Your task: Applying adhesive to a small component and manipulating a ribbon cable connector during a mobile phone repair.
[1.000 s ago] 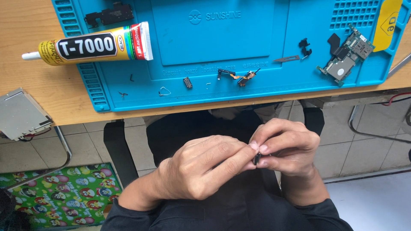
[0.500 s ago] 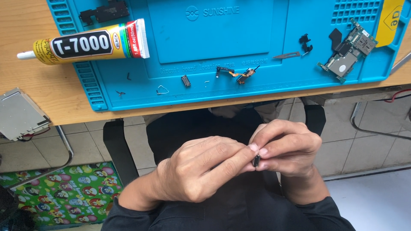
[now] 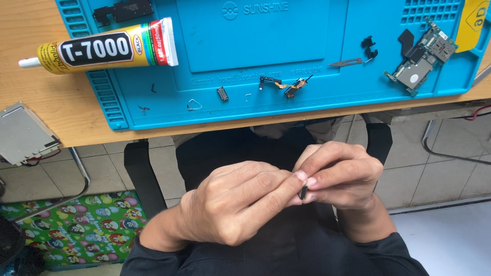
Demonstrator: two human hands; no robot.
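Both my hands are held together over my lap, below the table's front edge. My left hand (image 3: 232, 204) and my right hand (image 3: 340, 176) pinch a tiny dark part (image 3: 303, 192) between their fingertips. The part is mostly hidden by the fingers. On the blue work mat (image 3: 286, 102) above lie a small flex cable with orange parts (image 3: 286, 84), a little black connector (image 3: 222, 93) and a green circuit board (image 3: 422, 64).
A yellow glue tube (image 3: 102, 48) lies at the mat's left edge on the wooden table (image 3: 46, 107). A black bracket (image 3: 123, 10), small black pieces (image 3: 369, 47), a thin metal blade (image 3: 345, 63). A grey metal box (image 3: 23, 134) hangs at left. Tiled floor and colourful mat (image 3: 66, 225) below.
My hands keep the same pinch on the small part. The view has shifted slightly, so the table items sit a little lower and more to the left.
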